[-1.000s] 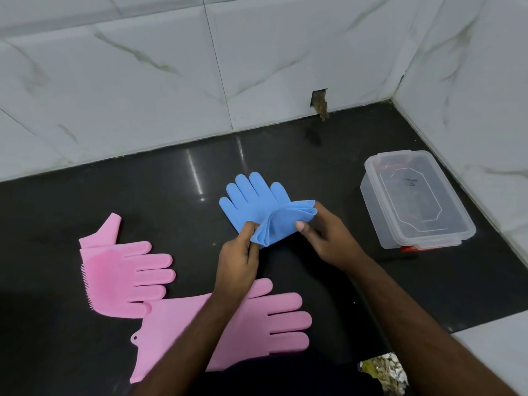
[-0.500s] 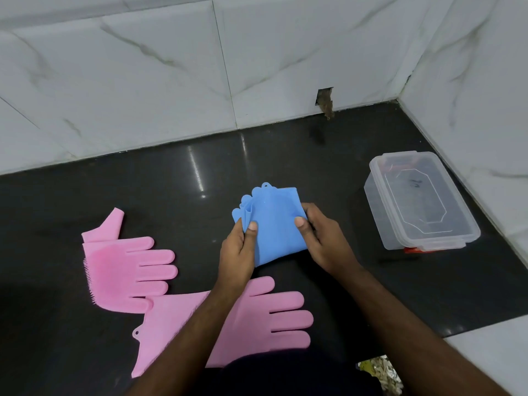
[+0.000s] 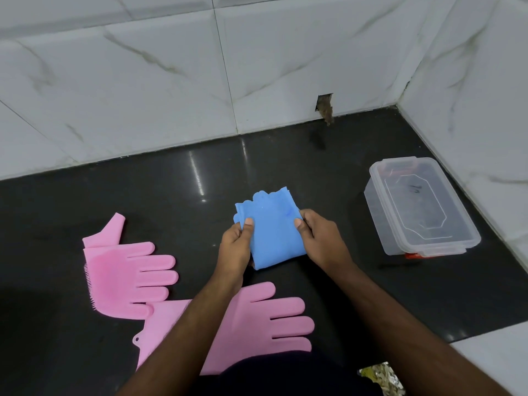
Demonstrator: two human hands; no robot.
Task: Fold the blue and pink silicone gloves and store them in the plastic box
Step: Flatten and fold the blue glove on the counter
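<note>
Both hands, left hand (image 3: 235, 247) and right hand (image 3: 320, 238), pinch opposite edges of the folded blue silicone glove (image 3: 271, 232) above the black worktop (image 3: 328, 178), each grip clenched, likely keeping it folded for the lidded clear plastic box (image 3: 420, 207) nearby.

Matt blue silicone gloves (image 3: 273, 232), bristled pink silicone gloves (image 3: 120, 278), clear glossy plastic box (image 3: 420, 207), polished black stone counter (image 3: 171, 195), glossy marble-look wall tiles (image 3: 171, 81)

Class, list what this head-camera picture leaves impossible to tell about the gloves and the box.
1. Blue glove: folded, so one glove or two cannot be told.
2. Nearer pink glove: the left forearm hides its middle, the dark clothing its lower edge.
3. Plastic box: lid on; reflections blur any contents.
4. Orange part under the box: mostly hidden.
</note>
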